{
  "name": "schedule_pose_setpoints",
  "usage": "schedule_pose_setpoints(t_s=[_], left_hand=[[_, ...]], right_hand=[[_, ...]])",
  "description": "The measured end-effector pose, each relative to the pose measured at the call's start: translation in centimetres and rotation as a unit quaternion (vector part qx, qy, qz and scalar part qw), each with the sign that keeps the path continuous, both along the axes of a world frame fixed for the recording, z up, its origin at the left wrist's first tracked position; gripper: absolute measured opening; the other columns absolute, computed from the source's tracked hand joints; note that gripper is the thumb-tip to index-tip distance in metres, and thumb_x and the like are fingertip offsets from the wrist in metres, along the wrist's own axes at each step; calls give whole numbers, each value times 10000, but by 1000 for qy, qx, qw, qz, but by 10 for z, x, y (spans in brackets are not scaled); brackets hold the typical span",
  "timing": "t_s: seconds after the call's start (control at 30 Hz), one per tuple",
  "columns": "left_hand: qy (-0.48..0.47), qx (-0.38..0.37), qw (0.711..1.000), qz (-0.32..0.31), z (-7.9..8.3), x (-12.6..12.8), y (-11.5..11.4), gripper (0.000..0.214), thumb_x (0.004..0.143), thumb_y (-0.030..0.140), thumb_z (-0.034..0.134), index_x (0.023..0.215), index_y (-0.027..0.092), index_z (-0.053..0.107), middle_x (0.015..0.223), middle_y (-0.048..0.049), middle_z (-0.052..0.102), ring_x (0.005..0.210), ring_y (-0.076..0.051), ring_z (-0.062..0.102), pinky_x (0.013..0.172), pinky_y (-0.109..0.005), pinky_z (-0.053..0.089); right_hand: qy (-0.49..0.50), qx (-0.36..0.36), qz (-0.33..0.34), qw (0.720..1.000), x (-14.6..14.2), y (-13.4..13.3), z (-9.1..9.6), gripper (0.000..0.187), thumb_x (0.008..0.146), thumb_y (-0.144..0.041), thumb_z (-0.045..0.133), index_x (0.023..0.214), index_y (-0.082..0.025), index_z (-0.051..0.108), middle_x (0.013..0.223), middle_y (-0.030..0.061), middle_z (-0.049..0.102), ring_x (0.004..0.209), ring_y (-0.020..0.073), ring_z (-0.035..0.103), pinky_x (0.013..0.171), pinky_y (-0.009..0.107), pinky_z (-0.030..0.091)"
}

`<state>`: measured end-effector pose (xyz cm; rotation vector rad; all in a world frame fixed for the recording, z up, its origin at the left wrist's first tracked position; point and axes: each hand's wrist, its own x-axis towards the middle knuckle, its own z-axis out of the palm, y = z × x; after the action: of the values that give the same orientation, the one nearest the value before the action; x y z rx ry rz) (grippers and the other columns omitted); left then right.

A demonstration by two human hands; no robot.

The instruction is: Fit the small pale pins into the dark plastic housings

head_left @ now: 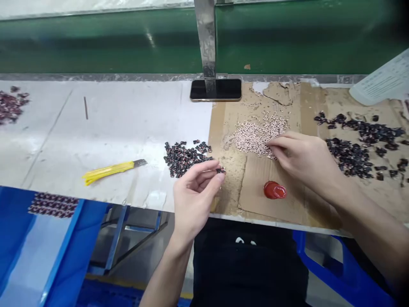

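My left hand (196, 194) pinches a small black piece (220, 170) between thumb and fingertips, just right of a pile of similar black pieces (185, 157) on the white tabletop. My right hand (300, 157) reaches to a heap of tiny pale pinkish bits (252, 136) on the cardboard. Its thumb and forefinger are pressed together at the heap's right edge, and whatever they hold is hidden or too small to name. Below that hand a small red cap-like dish (274, 190) with a glossy inside rests on a cardboard piece (255, 200).
A phone (216, 90) lies at the foot of a metal post (207, 42). Left are a yellow-handled blade (111, 170) and a thin brown stick (85, 107). More dark pieces (351, 157) spread at right, near a whitish translucent container (380, 81). A blue tray (67, 238) sits lower left.
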<state>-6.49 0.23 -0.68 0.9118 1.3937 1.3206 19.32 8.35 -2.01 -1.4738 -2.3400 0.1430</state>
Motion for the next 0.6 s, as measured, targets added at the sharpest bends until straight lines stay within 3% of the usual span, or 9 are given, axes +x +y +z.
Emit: schedule_pose_setpoints(t_s=[0.33,0.6], left_hand=[[75,43,992,-88,-1,2,-3,274,939,208,735,1171,324,823,1151,-37,724,1005,-151,718,926,-251,618],[67,12,995,-79,2,10,-5,122,926,267,784,1031,309,829,1087,-15,720,1033,-131,701,920,-172,582]], right_hand=[[23,-32,-14,999,-6,0,5,237,978,-159,561,1029,-218,785,1008,81,784,896,252,727,803,410,556],[64,-46,-37,996,-7,-1,8,234,990,-107,552,1027,-177,772,1034,79,769,936,229,709,842,381,546]])
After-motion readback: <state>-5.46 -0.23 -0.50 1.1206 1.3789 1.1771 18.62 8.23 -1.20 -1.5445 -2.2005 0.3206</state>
